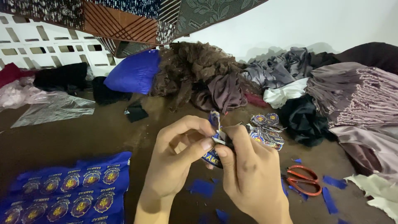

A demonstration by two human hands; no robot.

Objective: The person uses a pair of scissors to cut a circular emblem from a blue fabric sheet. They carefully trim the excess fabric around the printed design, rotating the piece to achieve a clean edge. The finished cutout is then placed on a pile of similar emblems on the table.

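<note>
My left hand (176, 159) and my right hand (248, 174) meet in the middle of the view. Together they pinch a small blue embroidered badge (212, 157) between thumbs and fingers; most of it is hidden by my fingers. A pile of cut-out round badges (265, 129) lies just beyond my right hand. A blue cloth sheet (70, 195) printed with rows of the same badges lies at the lower left. Red-handled scissors (302, 180) rest on the brown floor to the right of my right hand.
Blue fabric scraps (202, 187) lie scattered under and around my hands. Heaps of cloth line the back: brown lace (195, 66), a blue bundle (134, 72), grey, black and mauve fabric (356, 93). A clear plastic bag (54, 110) lies at the left.
</note>
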